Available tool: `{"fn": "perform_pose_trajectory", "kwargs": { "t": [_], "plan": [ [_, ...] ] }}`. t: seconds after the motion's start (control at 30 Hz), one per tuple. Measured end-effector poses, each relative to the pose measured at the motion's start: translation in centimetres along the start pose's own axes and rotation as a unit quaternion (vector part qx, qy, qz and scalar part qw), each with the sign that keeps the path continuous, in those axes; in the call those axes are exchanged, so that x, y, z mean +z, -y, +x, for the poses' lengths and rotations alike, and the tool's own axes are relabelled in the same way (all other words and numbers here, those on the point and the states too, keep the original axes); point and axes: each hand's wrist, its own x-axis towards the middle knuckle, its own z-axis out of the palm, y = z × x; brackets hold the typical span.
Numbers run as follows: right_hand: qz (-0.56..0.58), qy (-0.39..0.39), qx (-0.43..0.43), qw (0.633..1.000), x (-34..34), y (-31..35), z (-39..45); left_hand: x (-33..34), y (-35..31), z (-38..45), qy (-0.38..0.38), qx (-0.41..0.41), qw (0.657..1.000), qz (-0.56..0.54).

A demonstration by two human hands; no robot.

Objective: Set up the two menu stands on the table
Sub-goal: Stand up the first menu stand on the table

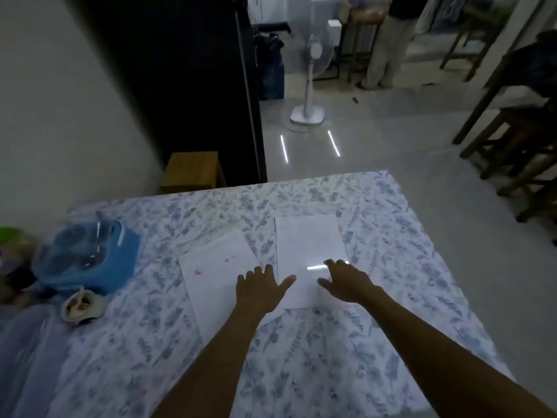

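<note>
While flat — right menu stand (pixel 309 245) under right hand (pixel 346 282)

The room is dim. A pale wall (pixel 54 110) runs along the left, meeting a dark panel (pixel 180 86). A small wooden stool (pixel 193 171) stands at its foot. The glossy grey floor (pixel 376 140) reflects two strip lights. A white pedestal fan (pixel 310 70) stands farther back. Dark wooden stools (pixel 512 140) crowd the right side. The tabletop (pixel 407 236) wears a blue floral cloth.
</note>
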Motion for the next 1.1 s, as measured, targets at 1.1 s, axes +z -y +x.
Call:
{"fn": "perform_pose_trajectory", "kwargs": {
  "t": [1.1],
  "plan": [
    [0.377,-0.085,0.133,0.913,-1.6,-5.1,-3.3,2.5,-0.2,-0.6,0.008,-0.015,0.937,-0.348]
  ]
}}
